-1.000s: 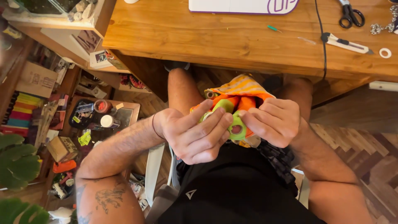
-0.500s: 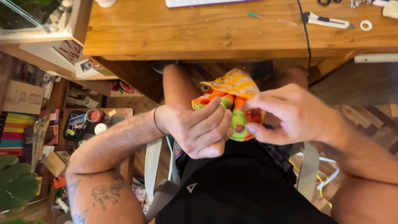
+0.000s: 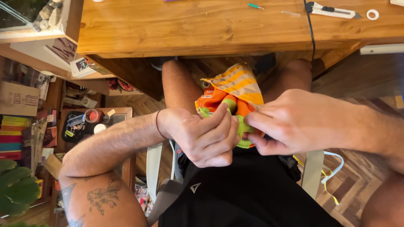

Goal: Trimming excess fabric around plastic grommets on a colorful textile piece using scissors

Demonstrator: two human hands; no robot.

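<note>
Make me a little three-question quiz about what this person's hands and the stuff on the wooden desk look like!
1. True or false: both hands grip the orange, yellow and green cloth.
2. Which lies on the wooden desk? A) utility knife B) hammer C) banana
3. Fill in: the left hand has a thin red ____ at its wrist.

Key:
1. True; the right hand pinches it too.
2. A, the utility knife.
3. Band.

left hand (image 3: pixel 206 136), right hand (image 3: pixel 290 122), both gripping orange-green fabric bundle (image 3: pixel 231 94) (over lap)
</note>
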